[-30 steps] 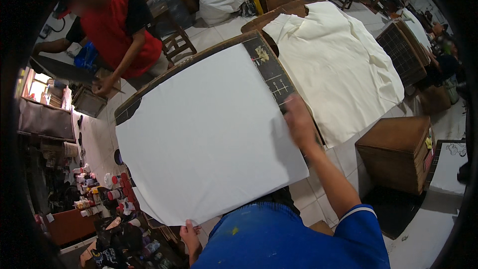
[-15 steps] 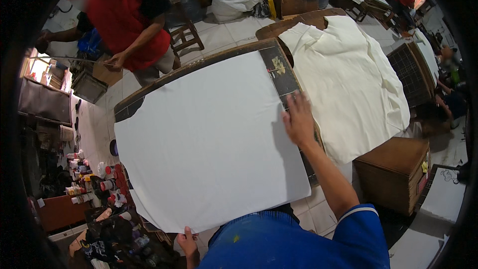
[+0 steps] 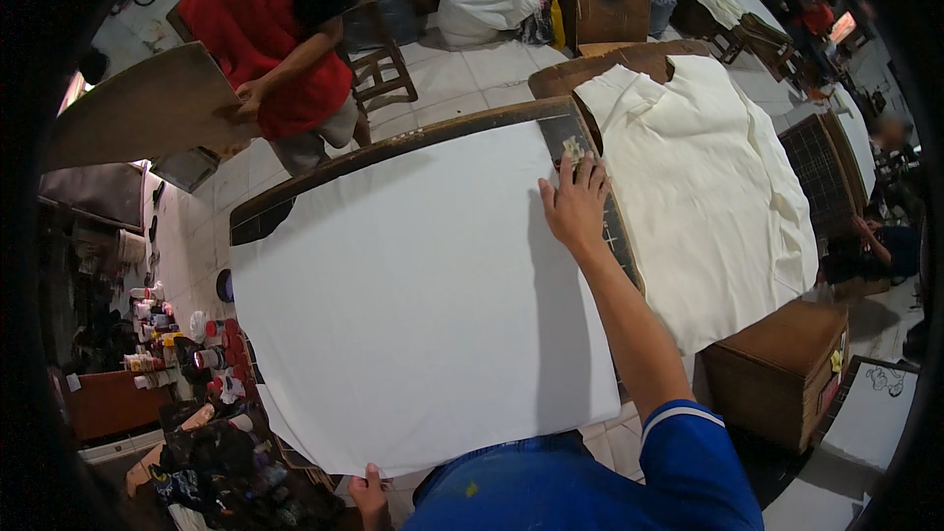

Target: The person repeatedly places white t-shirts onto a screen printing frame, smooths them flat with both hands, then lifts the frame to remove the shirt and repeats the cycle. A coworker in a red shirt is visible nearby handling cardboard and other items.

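Note:
A smooth white cloth [image 3: 413, 305] lies spread over a dark board [image 3: 295, 184] with a worn wooden rim, its near edge reaching my blue shirt. At the cloth's lower left corner my left hand [image 3: 370, 500] pinches the hem between thumb and fingers; part of this hand is hidden below. My right hand [image 3: 575, 205] rests with fingers spread on the cloth's right edge, its fingertips reaching the bare strip of board by a yellowish patch. Beside the board on the right, a cream long-sleeved garment [image 3: 703, 206] lies on another brown board [image 3: 610, 61].
Across the board a person in a red and black shirt [image 3: 280, 49] holds a large brown panel [image 3: 147, 103]. A wooden box [image 3: 777, 359] stands at the right. Several bottles and jars [image 3: 152, 320] and a dark heap [image 3: 226, 472] are at the left. A stool [image 3: 383, 59] stands behind.
My right hand has slid up along the cloth's right edge. The left hand keeps its hold at the corner. The other person has brought the brown panel round to face this way.

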A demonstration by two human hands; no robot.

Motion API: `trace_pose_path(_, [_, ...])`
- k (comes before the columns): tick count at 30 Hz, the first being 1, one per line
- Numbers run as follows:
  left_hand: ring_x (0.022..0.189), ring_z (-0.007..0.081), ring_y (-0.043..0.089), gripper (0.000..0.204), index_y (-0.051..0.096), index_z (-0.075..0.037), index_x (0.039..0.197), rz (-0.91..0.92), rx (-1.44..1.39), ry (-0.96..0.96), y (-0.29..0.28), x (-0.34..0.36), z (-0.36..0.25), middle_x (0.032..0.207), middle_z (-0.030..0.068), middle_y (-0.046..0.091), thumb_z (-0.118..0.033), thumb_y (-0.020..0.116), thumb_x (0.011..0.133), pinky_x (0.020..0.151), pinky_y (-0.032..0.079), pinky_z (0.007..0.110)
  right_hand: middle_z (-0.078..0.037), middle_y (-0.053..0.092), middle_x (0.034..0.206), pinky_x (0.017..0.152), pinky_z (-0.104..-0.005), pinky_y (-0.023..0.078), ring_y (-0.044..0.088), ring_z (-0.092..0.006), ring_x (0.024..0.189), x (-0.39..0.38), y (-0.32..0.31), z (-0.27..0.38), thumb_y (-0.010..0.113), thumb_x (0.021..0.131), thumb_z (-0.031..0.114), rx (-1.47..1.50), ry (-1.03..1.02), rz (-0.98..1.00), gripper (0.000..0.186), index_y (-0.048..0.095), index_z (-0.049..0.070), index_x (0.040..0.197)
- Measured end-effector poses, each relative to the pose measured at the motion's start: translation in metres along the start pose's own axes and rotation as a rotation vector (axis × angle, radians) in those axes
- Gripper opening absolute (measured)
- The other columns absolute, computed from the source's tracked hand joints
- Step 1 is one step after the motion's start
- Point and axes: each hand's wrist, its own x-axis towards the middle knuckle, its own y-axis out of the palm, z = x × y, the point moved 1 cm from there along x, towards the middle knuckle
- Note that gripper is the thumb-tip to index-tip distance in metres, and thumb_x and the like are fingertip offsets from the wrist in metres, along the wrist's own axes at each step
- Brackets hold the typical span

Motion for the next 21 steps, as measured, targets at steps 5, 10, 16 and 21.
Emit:
trace_pose_path(5, [0.063, 0.0178, 0.068, 0.036, 0.063, 0.003, 0.112, 0.028, 0.029, -0.042, -0.002, 0.000, -0.002, 0.082, 0.0097, 0.071, -0.032, 0.067, 0.104, 0.052, 0.048, 0.030, -0.016, 0.029, 0.170, 0.127, -0.0594, 0.020, 0.021, -0.0401, 0.159, -0.024, 0.014, 0.076, 0.062, 0.100, 0.051, 0.279, -0.625, 0.189, 0.073, 0.042, 0.013, 0.159])
trace_pose_path(10, [0.064, 0.0177, 0.069, 0.034, 0.063, 0.001, 0.112, 0.060, 0.077, -0.007, -0.014, 0.006, 0.012, 0.084, 0.0090, 0.072, -0.032, 0.067, 0.104, 0.054, 0.051, 0.030, -0.017, 0.028, 0.171, 0.129, -0.0553, 0.018, 0.023, -0.0412, 0.158, 0.036, 0.036, 0.055, 0.052, 0.104, 0.055, 0.112, -0.535, 0.204, 0.069, 0.043, 0.014, 0.159])
trace_pose_path(16, [0.064, 0.0170, 0.069, 0.032, 0.065, 0.000, 0.110, 0.053, -0.012, -0.002, -0.019, 0.010, 0.040, 0.086, 0.0073, 0.072, -0.031, 0.067, 0.103, 0.054, 0.050, 0.029, -0.020, 0.035, 0.166, 0.127, -0.0604, 0.018, 0.028, -0.0450, 0.155, 0.062, 0.018, 0.005, 0.059, 0.102, 0.046, -0.158, -0.030, 0.101, 0.070, 0.043, 0.004, 0.156])
trace_pose_path(21, [0.068, 0.0163, 0.069, 0.032, 0.066, -0.001, 0.111, 0.102, 0.019, -0.022, -0.022, 0.007, 0.027, 0.087, 0.0064, 0.073, -0.032, 0.068, 0.103, 0.057, 0.051, 0.029, -0.012, 0.033, 0.169, 0.131, -0.0519, 0.019, 0.026, -0.0333, 0.159, 0.017, 0.014, 0.063, 0.061, 0.103, 0.042, 0.395, -0.993, 0.524, 0.064, 0.043, 0.016, 0.159])
